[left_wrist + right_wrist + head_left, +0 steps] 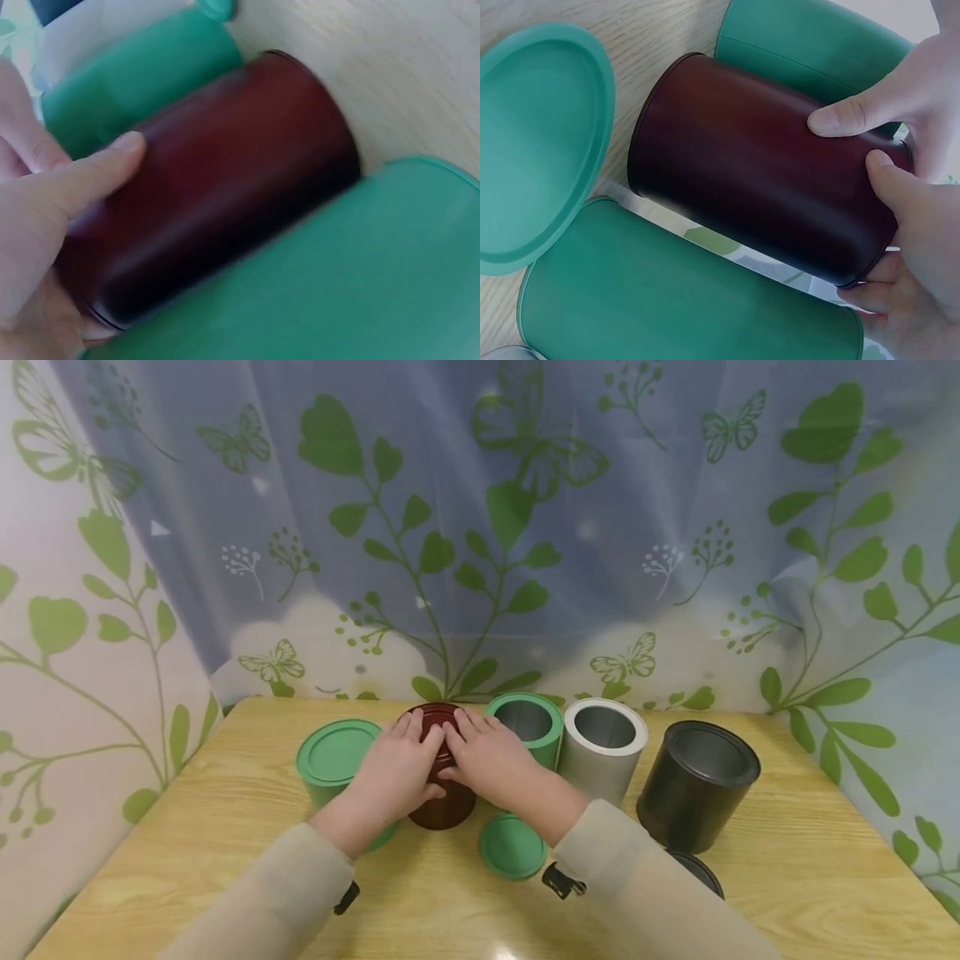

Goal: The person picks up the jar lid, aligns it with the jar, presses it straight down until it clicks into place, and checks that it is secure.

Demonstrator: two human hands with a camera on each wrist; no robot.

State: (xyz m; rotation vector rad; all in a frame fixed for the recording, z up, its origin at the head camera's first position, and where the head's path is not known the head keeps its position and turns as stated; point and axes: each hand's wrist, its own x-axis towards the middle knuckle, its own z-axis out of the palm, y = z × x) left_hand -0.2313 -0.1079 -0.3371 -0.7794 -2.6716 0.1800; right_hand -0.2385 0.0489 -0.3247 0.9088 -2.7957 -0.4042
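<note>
A dark red cylindrical can (441,810) with a lid stands upright on the table between my hands. My left hand (393,768) lies over the left part of its top, and its thumb (120,154) rests along the side wall. From the other side my right hand (498,760) holds the top, its thumb (885,172) against the wall and its fingers at the lid's rim. Both hands partly hide the lid. Left of it stands a green can (337,752) with its lid on; to the right is an open green can (553,750).
Further right stand an open white can (596,781) and a black can (690,802). In front, a green lid (513,846) lies on the wooden table (165,860), and a black lid (699,872) is partly hidden by the right sleeve. A patterned curtain (457,635) hangs behind.
</note>
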